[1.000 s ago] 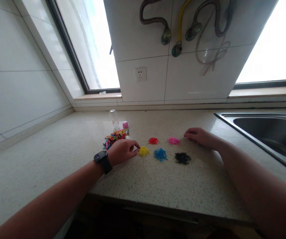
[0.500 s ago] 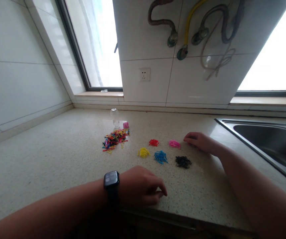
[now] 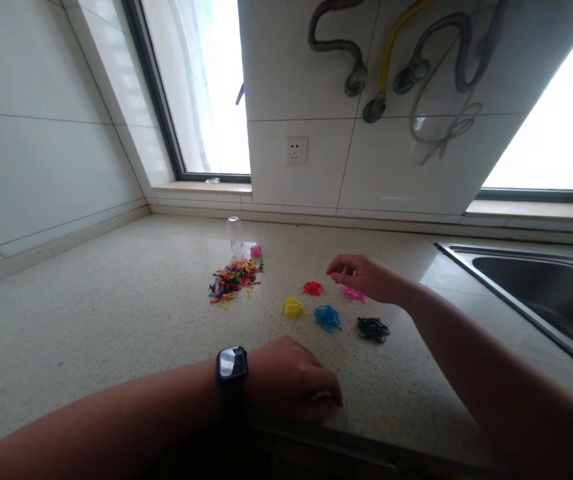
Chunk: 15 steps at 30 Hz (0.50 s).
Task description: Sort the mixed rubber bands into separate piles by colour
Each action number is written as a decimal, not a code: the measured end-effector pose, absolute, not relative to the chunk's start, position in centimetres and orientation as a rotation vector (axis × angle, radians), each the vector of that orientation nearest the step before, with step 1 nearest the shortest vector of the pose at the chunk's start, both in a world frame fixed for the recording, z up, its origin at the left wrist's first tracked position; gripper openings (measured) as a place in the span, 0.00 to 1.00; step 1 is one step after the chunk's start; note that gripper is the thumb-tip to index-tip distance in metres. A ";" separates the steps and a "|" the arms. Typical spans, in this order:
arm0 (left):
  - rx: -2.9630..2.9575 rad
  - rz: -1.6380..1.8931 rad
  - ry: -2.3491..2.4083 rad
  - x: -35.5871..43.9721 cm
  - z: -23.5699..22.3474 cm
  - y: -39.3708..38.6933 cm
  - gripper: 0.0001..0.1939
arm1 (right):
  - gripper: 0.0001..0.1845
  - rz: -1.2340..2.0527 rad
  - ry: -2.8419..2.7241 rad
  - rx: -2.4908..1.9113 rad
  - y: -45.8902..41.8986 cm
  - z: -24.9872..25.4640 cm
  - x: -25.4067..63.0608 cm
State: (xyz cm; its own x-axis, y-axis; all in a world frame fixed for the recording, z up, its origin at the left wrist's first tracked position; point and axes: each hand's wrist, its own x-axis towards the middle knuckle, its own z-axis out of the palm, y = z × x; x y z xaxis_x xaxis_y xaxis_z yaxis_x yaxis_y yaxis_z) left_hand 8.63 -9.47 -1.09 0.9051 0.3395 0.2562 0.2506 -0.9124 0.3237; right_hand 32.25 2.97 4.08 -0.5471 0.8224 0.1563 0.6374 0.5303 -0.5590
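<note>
My right hand (image 3: 359,275) hovers over the counter, partly covering a pile of pink rubber bands (image 3: 355,295). Its fingers are bent and apart, with nothing visible in them. My left hand (image 3: 294,383), below a dark watch, rests at the counter's front edge, fingers loosely curled with a gap showing and nothing seen inside. Between the hands lie small piles of red rubber bands (image 3: 313,288), yellow rubber bands (image 3: 293,308), blue rubber bands (image 3: 327,319) and black rubber bands (image 3: 373,329). Farther left spreads a larger mixed-colour heap of rubber bands (image 3: 235,280).
Behind the mixed heap stands a clear bottle (image 3: 234,237), beside a small pink cap (image 3: 256,251). A steel sink (image 3: 471,257) is set into the counter (image 3: 116,320) at right. The tiled wall carries a socket (image 3: 297,151) and hoses (image 3: 386,53).
My right hand has moved left and slightly up, from beside the pink pile to above it. My left hand stays at the edge, its fingers curled a little more. The view has shifted slightly.
</note>
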 end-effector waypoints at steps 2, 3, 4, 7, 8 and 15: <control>2.783 0.443 0.456 8.6 -1.0 -9.5 0.08 | 0.12 0.610 -2.481 -1.111 2.6 5.0 28.9; 2.779 0.438 0.462 8.5 -0.9 -9.5 0.08 | 0.12 0.576 -2.529 -1.051 2.4 5.4 27.1; 2.774 0.429 0.464 8.5 -0.9 -9.5 0.08 | 0.11 0.522 -2.576 -0.993 2.2 5.7 25.4; 2.777 0.419 0.464 8.4 -0.9 -9.4 0.09 | 0.12 0.311 -2.770 -0.853 2.2 6.0 20.5; 2.786 0.422 0.461 8.4 -0.9 -9.4 0.09 | 0.13 0.235 -2.820 -0.842 2.3 5.9 19.2; 2.763 0.427 0.458 8.3 -0.8 -9.2 0.08 | 0.19 0.021 -3.001 -0.919 4.0 3.4 14.3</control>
State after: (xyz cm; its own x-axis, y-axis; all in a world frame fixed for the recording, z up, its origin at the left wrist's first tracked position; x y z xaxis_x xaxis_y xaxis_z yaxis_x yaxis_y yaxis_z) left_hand 8.28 -9.18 -0.85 0.9046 0.3535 0.2381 0.2621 -0.9019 0.3433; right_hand 14.26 3.97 3.37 -0.8287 0.5598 -0.0010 0.5597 0.8286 -0.0135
